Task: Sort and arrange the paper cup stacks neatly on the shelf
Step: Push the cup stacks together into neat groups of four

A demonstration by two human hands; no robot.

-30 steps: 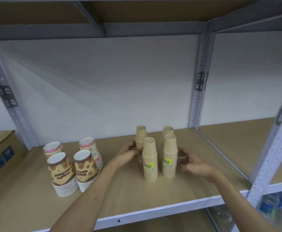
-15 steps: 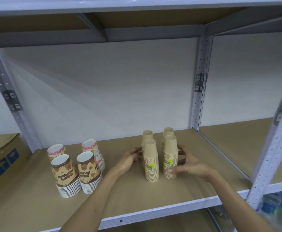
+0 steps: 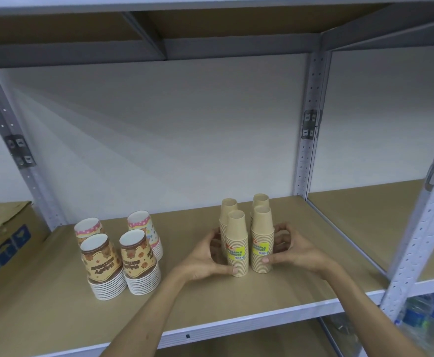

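Several upside-down stacks of plain tan paper cups stand close together on the brown shelf board (image 3: 236, 302). The front left tan stack (image 3: 237, 240) and the front right tan stack (image 3: 262, 235) carry yellow labels. My left hand (image 3: 205, 256) cups the left side of the group, thumb at the base of the front left stack. My right hand (image 3: 295, 249) wraps the right side, thumb on the front right stack. Further left stand several printed cup stacks: two brown-patterned ones (image 3: 102, 264) in front, two pink-trimmed ones (image 3: 143, 225) behind.
A cardboard box (image 3: 2, 243) sits at the far left on the shelf. A grey upright post (image 3: 309, 130) divides this bay from the bay on the right. A front post (image 3: 427, 233) stands at the right. Wrapped bottles (image 3: 432, 320) lie on the lower shelf.
Both hands have closed in around the tan stacks, thumbs coming forward to the bases of the front pair. The tan stacks now stand tighter together.
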